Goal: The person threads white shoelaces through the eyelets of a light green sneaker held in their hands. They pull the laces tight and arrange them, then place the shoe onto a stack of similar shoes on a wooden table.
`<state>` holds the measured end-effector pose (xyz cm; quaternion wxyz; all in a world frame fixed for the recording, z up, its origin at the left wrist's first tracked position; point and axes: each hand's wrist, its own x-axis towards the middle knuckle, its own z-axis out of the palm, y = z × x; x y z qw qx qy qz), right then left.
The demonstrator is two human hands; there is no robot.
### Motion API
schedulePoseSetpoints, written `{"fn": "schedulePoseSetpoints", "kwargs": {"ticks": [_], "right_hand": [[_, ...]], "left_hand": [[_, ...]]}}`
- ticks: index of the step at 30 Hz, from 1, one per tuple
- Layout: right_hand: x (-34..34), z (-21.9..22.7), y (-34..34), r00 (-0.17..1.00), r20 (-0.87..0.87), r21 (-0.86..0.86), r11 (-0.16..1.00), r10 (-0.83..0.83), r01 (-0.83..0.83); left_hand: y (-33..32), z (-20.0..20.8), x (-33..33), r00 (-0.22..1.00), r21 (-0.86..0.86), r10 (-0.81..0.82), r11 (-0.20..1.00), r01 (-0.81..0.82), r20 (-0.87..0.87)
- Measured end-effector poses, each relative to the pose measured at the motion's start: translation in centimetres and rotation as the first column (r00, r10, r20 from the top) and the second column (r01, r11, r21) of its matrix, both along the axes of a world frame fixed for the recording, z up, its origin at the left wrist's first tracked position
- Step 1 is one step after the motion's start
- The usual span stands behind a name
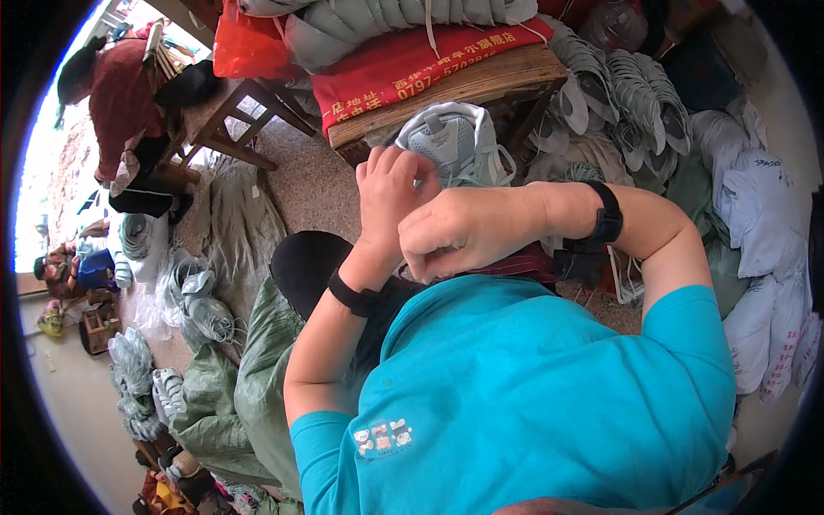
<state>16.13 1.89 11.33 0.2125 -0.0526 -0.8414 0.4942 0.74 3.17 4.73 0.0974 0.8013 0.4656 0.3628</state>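
A pale grey-green shoe upper (459, 142) rests against the edge of a low wooden bench (481, 81) in front of me. My left hand (390, 193) is raised with its fingers curled at the shoe's lower left side. My right hand (468, 230) is closed in a fist just below the shoe, touching the left hand. What the fingers pinch is hidden; it may be a lace. Both wrists wear black bands. My teal shirt fills the lower part of the view.
Stacks of matching shoe uppers (618, 81) lie at the right and on the bench over a red cloth (412, 60). White sacks (760, 232) pile at far right. Green sacks (257, 360) and more uppers (133, 369) cover the floor at left, beside a wooden stool (227, 120).
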Motion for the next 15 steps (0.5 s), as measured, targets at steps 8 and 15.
{"fn": "schedulePoseSetpoints", "kwargs": {"ticks": [8,15], "right_hand": [[2.8,-1.6,-0.2,0.979,0.189,-0.201,0.979,0.081,-0.042],[6.5,-1.8,3.3,0.876,0.194,-0.227,0.848,-0.442,0.479]], "left_hand": [[0.2,0.3,0.8,0.991,0.036,0.01,0.999,-0.006,-0.131],[1.5,0.6,1.1,0.997,0.013,0.015,1.0,-0.014,-0.07]]}}
